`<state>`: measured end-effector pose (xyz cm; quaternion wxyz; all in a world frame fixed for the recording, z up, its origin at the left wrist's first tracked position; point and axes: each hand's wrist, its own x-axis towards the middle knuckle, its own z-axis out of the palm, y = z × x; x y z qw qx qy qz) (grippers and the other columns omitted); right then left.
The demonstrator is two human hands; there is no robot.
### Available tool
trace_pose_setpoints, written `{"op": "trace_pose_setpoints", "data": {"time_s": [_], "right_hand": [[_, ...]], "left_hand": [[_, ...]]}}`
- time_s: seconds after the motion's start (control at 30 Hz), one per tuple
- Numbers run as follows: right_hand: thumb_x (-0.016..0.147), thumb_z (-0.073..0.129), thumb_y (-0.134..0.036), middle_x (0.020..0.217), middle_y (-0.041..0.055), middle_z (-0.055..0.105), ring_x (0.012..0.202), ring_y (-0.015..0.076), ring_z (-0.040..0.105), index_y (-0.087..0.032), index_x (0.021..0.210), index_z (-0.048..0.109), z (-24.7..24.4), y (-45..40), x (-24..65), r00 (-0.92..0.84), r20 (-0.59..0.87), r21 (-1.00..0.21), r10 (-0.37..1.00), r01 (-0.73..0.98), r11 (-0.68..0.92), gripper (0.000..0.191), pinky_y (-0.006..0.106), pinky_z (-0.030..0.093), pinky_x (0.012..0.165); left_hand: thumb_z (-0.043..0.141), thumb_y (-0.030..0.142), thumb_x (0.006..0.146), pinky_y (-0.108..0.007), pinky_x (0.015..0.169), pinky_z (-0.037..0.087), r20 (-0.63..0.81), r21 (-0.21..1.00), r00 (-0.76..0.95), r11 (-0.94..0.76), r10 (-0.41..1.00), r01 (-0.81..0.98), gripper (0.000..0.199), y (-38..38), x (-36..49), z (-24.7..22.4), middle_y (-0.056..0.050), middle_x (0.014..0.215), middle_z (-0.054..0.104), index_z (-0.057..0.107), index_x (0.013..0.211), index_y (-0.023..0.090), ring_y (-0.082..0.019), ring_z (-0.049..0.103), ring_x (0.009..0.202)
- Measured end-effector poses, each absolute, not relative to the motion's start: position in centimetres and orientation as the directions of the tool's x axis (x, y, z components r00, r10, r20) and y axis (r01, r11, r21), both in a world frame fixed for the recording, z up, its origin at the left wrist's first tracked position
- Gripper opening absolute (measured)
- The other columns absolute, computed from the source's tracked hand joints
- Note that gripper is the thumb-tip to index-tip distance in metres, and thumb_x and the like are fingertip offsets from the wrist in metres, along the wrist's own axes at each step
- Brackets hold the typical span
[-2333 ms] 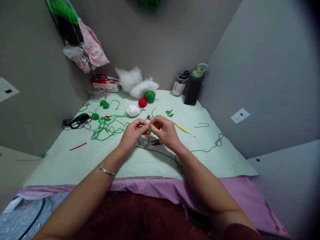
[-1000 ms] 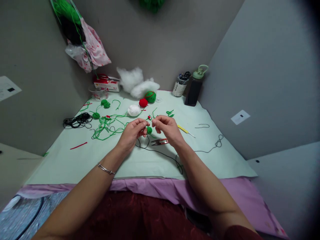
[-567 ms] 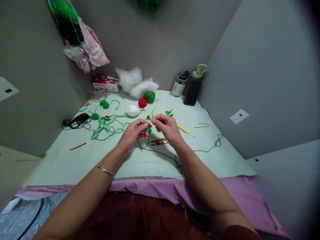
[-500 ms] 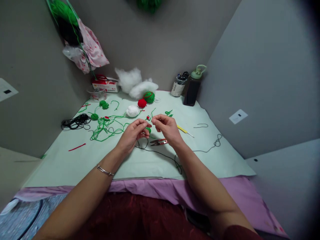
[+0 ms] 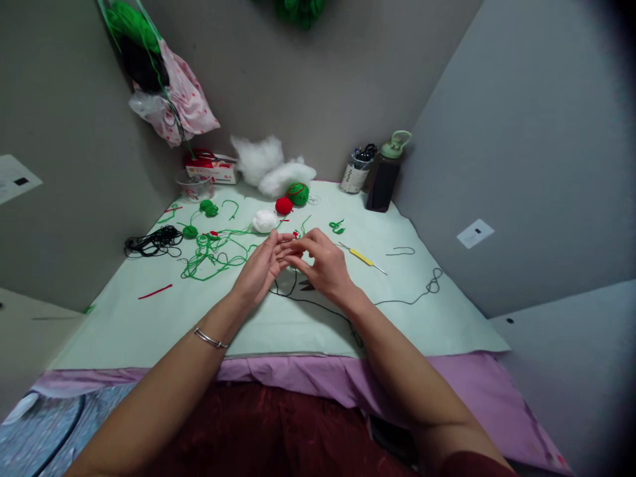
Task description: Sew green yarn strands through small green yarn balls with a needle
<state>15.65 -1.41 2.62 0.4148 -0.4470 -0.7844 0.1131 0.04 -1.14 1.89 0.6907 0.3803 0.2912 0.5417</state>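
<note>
Over the middle of the table my left hand (image 5: 261, 265) is held palm up with its fingers stretched out. My right hand (image 5: 325, 265) meets it from the right, thumb and fingers pinched at the left fingertips. What the pinch holds is too small to make out. A thin black cord (image 5: 318, 305) loops on the table below and runs up toward the hands. Behind the fingertips shows a small red, white and green piece (image 5: 297, 234). Dark scissor tips (image 5: 307, 285) poke out beside my right hand, which hides the rest.
Right of the hands lies a yellow-handled crochet hook (image 5: 361, 256). Tangled green yarn (image 5: 213, 258) and black cord (image 5: 154, 241) spread leftward. A white yarn ball (image 5: 264, 220), red ball (image 5: 283, 206), green ball (image 5: 298, 193), stuffing (image 5: 263, 162) and bottle (image 5: 385, 175) stand behind.
My left hand has turned palm up and its fingers have straightened. My right hand has moved left and down onto them, uncovering the crochet hook and covering most of the scissors.
</note>
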Motion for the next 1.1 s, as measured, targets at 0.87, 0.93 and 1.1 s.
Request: {"op": "trace_pose_setpoints", "data": {"time_s": [0.87,0.93,1.1], "right_hand": [[0.079,0.066,-0.035,0.06,-0.0042,0.048,0.055,0.0086,0.041,-0.017,0.075,0.063,3.5,-1.0,15.9,-0.11,0.196,-0.975,0.974,0.088,0.206,0.019,0.023,0.032,0.052],[0.08,0.066,-0.035,0.06,-0.0042,0.048,0.056,0.0087,0.041,-0.017,0.075,0.063,3.4,-1.0,15.9,-0.124,0.197,-0.974,0.973,0.093,0.209,0.019,0.023,0.032,0.053],[0.082,0.067,-0.037,0.061,-0.0047,0.047,0.056,0.0085,0.039,-0.017,0.076,0.063,3.4,-1.1,15.9,-0.178,0.205,-0.966,0.962,0.119,0.228,0.021,0.023,0.03,0.054]], "left_hand": [[0.078,0.036,0.082,-0.025,0.094,0.047,0.199,0.953,0.009,-0.191,0.98,-0.236,0.021,-1.1,-0.4,1.3,-0.004,0.101,0.071,0.072,0.093,0.019,-0.016,0.062,0.099],[0.079,0.034,0.081,-0.025,0.094,0.047,0.216,0.957,0.019,-0.208,0.976,-0.204,0.02,-1.1,-0.5,1.3,-0.004,0.101,0.07,0.071,0.093,0.02,-0.016,0.063,0.098],[0.078,0.031,0.08,-0.027,0.097,0.046,0.254,0.956,0.014,-0.249,0.967,-0.158,0.015,-0.9,-0.6,1.2,-0.004,0.101,0.068,0.071,0.084,0.018,-0.017,0.063,0.099]]}}
